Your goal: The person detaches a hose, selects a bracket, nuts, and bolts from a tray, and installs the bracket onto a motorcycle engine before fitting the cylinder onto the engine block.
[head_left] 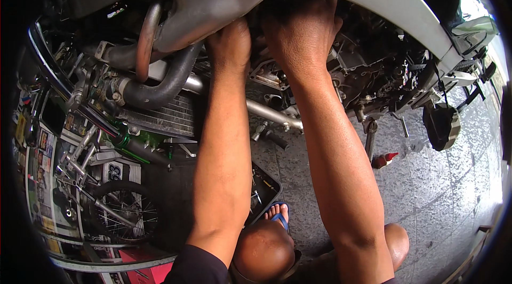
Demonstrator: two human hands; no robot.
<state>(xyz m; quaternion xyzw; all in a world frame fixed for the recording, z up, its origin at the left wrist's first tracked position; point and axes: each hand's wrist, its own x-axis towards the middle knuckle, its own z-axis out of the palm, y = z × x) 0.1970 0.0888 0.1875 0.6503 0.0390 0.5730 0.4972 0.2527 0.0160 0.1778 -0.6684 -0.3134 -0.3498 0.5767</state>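
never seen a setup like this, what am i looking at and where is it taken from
There's no robot here, just a person's two bare hands. The single picture comes from a camera worn on the head, looking down; its wide lens bends straight edges. Both forearms stretch up to a motorbike. The left hand and right hand reach under a grey metal beam. Their fingers are mostly hidden, so I can't tell what they hold. On the floor are a red bottle and a dark tray with small metal items.
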